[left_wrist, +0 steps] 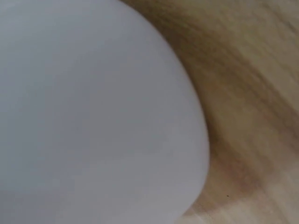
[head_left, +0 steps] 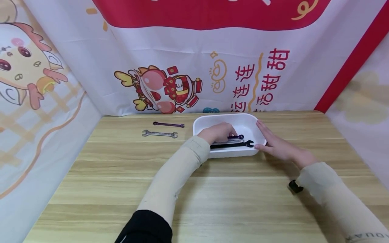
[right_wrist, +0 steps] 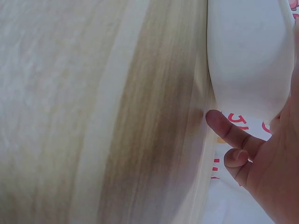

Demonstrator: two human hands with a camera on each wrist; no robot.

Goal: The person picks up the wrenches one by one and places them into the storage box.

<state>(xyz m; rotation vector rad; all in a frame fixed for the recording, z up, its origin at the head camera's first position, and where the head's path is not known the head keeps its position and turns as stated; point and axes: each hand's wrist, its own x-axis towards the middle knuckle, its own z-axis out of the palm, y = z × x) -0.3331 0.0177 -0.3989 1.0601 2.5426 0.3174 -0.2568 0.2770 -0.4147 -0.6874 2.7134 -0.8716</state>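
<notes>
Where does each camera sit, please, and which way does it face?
Head: on the head, facing forward and down at white tray and table; left hand, right hand, sleeves show.
Left wrist: worn there, facing the tray close up; no hand shows.
Right wrist: worn there, facing table and tray; right hand shows.
All three share tray and table.

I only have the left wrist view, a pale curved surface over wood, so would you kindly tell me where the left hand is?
Observer: The left hand reaches into a white bin, down to a purple wrench.
Operator: Thank you; and the right hand?
Observer: The right hand touches the bin's right end.
Operator: Are any wrenches outside the bin?
Observer: Yes, another purple wrench and a silver wrench lie left of it.
</notes>
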